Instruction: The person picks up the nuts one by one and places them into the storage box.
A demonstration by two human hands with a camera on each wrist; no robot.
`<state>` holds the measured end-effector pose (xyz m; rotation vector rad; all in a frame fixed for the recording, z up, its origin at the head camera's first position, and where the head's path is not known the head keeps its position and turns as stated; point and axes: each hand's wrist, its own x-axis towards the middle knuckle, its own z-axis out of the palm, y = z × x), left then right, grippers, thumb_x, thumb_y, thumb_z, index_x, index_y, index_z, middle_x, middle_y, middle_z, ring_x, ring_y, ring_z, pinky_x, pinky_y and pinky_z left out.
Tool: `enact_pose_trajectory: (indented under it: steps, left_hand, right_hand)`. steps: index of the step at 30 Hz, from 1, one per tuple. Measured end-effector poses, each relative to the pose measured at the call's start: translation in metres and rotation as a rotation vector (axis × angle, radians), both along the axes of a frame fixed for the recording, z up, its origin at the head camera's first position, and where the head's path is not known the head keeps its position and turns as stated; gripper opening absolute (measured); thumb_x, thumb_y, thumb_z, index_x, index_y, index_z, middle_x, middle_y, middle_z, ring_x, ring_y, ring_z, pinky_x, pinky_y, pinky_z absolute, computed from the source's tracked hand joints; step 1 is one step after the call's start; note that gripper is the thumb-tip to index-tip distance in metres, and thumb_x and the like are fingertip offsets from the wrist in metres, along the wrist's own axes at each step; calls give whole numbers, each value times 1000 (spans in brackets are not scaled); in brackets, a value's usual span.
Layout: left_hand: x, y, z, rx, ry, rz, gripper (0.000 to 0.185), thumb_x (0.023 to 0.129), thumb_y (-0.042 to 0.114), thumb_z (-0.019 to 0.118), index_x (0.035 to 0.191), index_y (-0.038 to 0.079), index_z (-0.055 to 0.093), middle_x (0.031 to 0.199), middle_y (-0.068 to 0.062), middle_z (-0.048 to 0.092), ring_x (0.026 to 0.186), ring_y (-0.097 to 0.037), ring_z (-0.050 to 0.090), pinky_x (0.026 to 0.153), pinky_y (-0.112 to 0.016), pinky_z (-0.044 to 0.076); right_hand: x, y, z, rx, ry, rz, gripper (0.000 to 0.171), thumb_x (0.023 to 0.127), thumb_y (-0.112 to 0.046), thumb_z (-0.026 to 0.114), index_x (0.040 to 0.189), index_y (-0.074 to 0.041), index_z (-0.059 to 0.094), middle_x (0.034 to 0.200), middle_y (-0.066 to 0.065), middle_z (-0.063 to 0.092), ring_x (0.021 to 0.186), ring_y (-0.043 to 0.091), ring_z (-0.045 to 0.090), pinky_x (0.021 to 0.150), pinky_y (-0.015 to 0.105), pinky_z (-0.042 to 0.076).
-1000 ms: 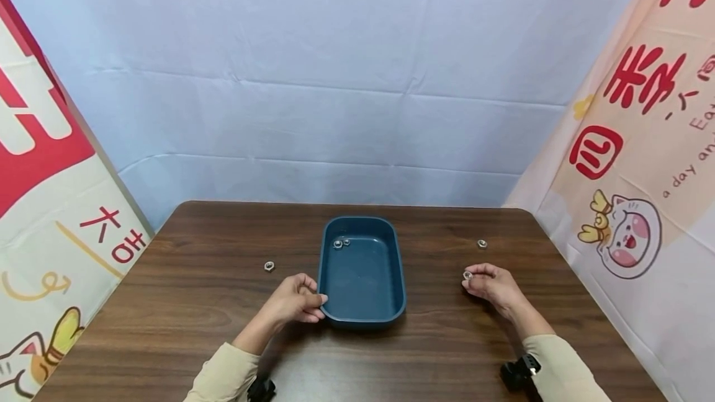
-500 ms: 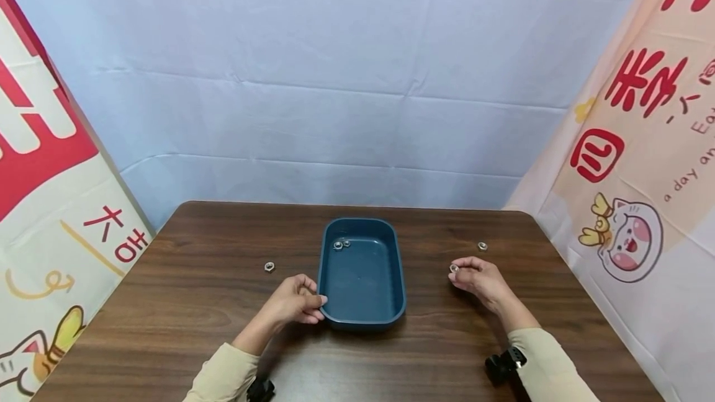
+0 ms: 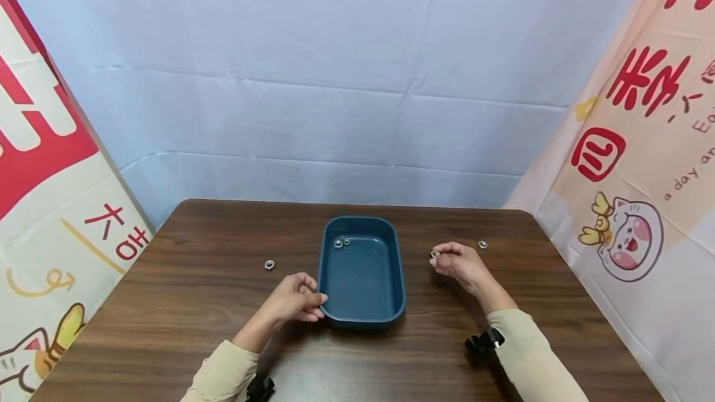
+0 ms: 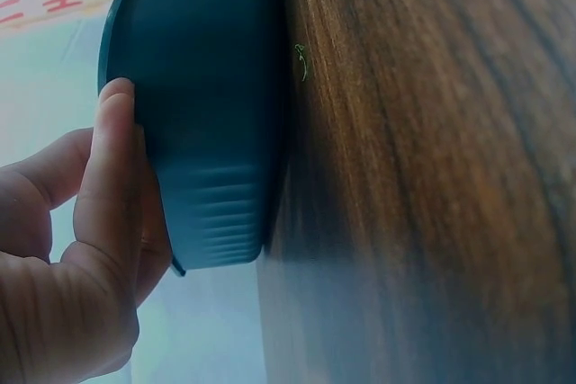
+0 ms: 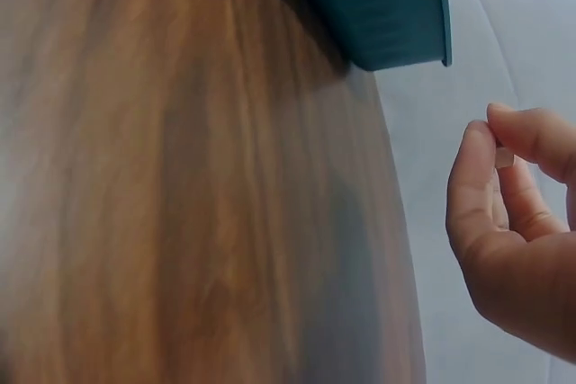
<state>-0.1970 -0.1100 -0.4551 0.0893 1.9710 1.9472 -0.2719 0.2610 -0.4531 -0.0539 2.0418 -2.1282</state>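
Observation:
A blue rectangular tray sits on the table, with two metal nuts in its far left part. At its near left corner my left hand pinches the rim between thumb and fingers; the left wrist view shows those fingers against the tray's outer wall. My right hand is above the table to the right of the tray, apart from it. Between its thumb and fingertips it pinches a metal nut, mostly covered by the fingers in the right wrist view.
One nut lies on the wooden table left of the tray. Another nut lies to the right, beyond my right hand. A pale cloth hangs behind the table, and printed banners flank it.
My right hand has moved left and away from me, carrying the nut toward the tray. The left hand and the tray have stayed in place.

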Motion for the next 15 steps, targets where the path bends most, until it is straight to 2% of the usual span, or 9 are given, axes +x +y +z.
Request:
enact_pose_trajectory:
  steps: [8, 15]
  left_hand:
    - [-2, 1, -1, -2, -6, -13, 30, 83, -1, 65, 98, -8, 40, 66, -14, 56, 53, -17, 63, 48, -27, 54]
    - [-2, -1, 0, 3, -7, -5, 30, 83, -2, 65, 97, -7, 40, 66, -15, 56, 53, -18, 63, 50, -30, 55]
  right_hand:
    - [-8, -14, 4, 70, -7, 20, 23, 82, 6, 63, 105, 9, 57, 89, 10, 63, 78, 14, 64, 71, 29, 54]
    - [-19, -32, 15, 41, 33, 62, 25, 81, 8, 62, 105, 13, 55, 92, 15, 61, 79, 16, 64, 79, 38, 53]
